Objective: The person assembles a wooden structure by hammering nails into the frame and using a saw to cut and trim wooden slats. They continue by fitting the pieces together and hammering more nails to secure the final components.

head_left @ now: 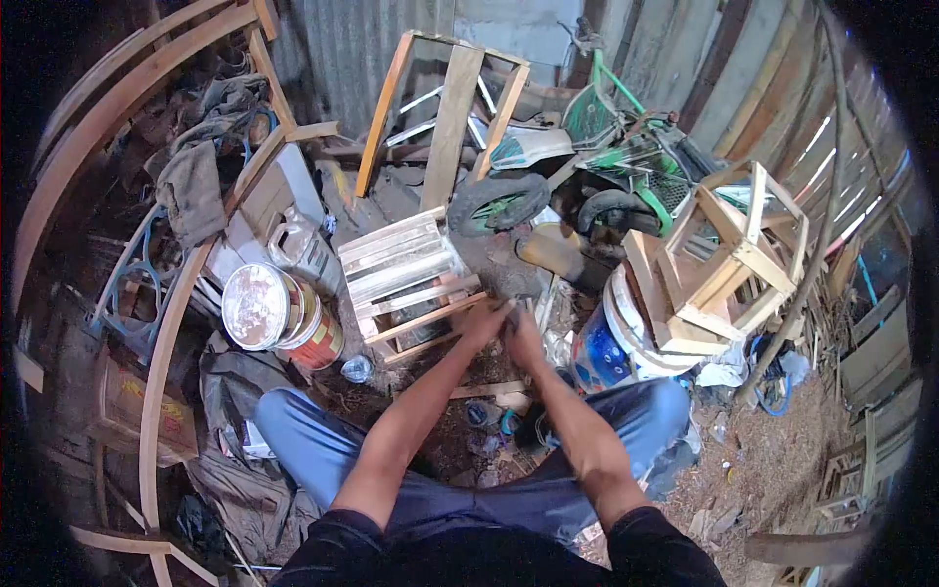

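A slatted wooden crate [406,269] of pale boards lies tilted on the ground in front of me. At its right end my left hand [483,323] is closed, with the fingertips pinched together beside the end of a front rail [430,326]. My right hand [523,338] meets it there, its fingers curled around something small and dark that I cannot make out. What the left fingers pinch is too small to tell. Below the hands, a loose wooden strip [489,389] lies on the littered ground between my knees.
Paint buckets [256,308] and a plastic jug [293,240] stand at left. At right, a blue-and-white bucket [606,338] stands beside a wooden frame [734,259]. A green bicycle-like vehicle [626,157] and an upright wooden frame [455,122] are behind. Wood shavings [773,470] cover the right floor.
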Available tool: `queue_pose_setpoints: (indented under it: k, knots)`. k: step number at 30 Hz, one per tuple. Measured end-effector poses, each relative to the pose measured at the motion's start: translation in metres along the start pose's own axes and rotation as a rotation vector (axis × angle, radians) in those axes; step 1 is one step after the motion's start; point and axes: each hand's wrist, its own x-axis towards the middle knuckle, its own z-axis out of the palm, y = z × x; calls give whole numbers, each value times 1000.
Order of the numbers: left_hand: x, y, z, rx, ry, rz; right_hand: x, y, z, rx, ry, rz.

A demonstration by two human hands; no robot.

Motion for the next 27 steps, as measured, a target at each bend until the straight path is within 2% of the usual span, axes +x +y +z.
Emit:
queue_pose_setpoints:
  k: [1, 2, 3, 4, 6, 7, 8, 9, 10, 11, 12, 14, 15, 16, 18, 21, 22, 24, 26, 27]
  knots:
    - [2, 13, -9, -78, -102, 53, 0, -10, -9, -24, 139, -63]
    - [5, 23, -16, -158, -197, 102, -2, -19, -21, -24, 137, -67]
    - [28, 8, -10, -193, -243, 194, -1, -32, -36, -28, 160, -36]
    - [31, 11, -21, -198, -221, 193, 4, -45, -50, -33, 176, -10]
    - [24, 6, -48, 8, -67, 443, 12, -67, -60, 2, 255, 166]
    - [33, -5, -62, 97, -140, 323, 15, -75, -63, -91, 369, 212]
    - [35, -19, -73, 99, -134, 313, 8, -82, -64, 105, 535, 125]
    - [38, -30, -84, 219, -24, 336, -5, -91, -69, 263, 554, 181]
    - [40, -43, -93, 338, 91, 348, -21, -91, -68, 422, 561, 239]
    - [44, -65, -97, 420, 169, 399, -30, -73, -56, 465, 484, 211]
    - [46, -79, -103, 428, 187, 366, -37, -55, -43, 508, 401, 189]
    - [49, -96, -100, 447, 266, 410, -41, -39, -30, 417, 406, 280]
    - [43, -97, -100, 448, 343, 539, -40, -43, -30, 390, 361, 285]
    - [42, -98, -103, 455, 344, 527, -40, -70, -36, 524, 300, 419]
    - [44, -98, -104, 606, 279, 597, -35, -60, -24, 189, 371, 214]
    - [53, -109, -104, 590, 228, 582, -28, -46, -13, 213, 359, 165]
    - [56, -114, -105, 560, 178, 571, -27, -49, -14, 203, 364, 176]
    - [57, -118, -104, 479, 153, 583, -25, -63, -15, 208, 241, 303]
    - [59, -116, -99, 357, 239, 585, -24, -64, -13, 121, 230, 313]
    - [61, -118, -100, 428, 192, 566, -24, -66, -10, 128, 256, 275]
